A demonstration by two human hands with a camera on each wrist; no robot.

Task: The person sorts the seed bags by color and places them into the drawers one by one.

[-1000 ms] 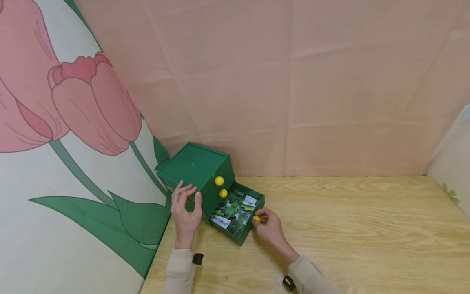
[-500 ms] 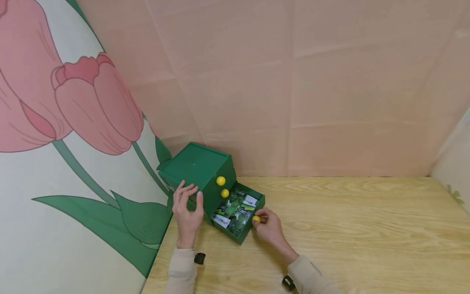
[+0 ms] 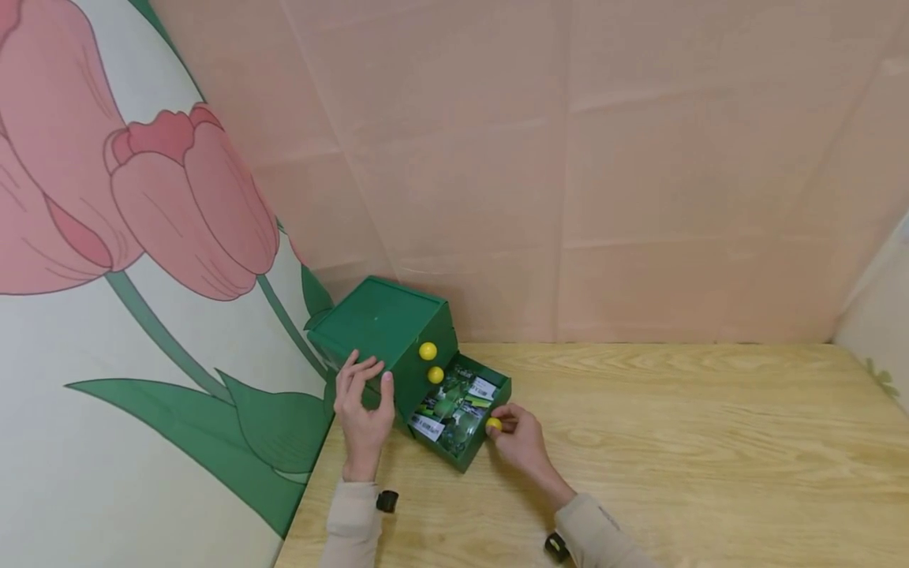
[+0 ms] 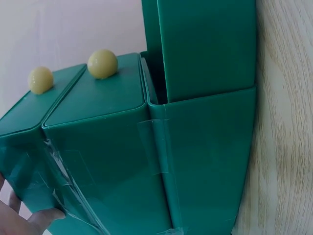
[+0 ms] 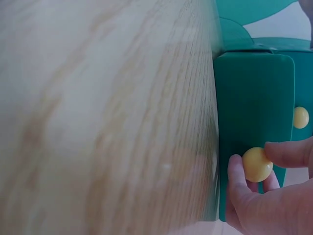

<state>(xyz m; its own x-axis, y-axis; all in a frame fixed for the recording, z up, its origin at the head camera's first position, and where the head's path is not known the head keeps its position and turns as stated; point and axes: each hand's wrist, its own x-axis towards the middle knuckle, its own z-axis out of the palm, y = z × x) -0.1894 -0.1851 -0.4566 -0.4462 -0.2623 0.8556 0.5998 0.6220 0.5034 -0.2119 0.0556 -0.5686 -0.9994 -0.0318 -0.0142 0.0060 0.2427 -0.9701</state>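
A green box with stacked drawers (image 3: 376, 315) stands at the back left of the table. Its bottom drawer (image 3: 465, 457) is pulled out, with dark printed packets bearing white labels (image 3: 428, 427) inside. My right hand (image 3: 524, 442) pinches the drawer's round yellow knob (image 5: 257, 164) between thumb and fingers. My left hand (image 3: 364, 414) touches the box's near top edge and side, fingers slightly bent and spread. In the left wrist view its thumb (image 4: 48, 216) lies against the taped green side. The upper two drawers, with yellow knobs (image 4: 102, 63), are closed.
The wooden table (image 3: 682, 457) stretches to the right. A pink sheet (image 3: 568, 173) hangs behind it, and a tulip-printed panel (image 3: 192, 197) stands close to the box's left. A pale panel (image 3: 880, 315) borders the right end.
The bottom drawer has slid in very slightly toward the box, my right hand moving with its knob. My left hand keeps its place on the box.
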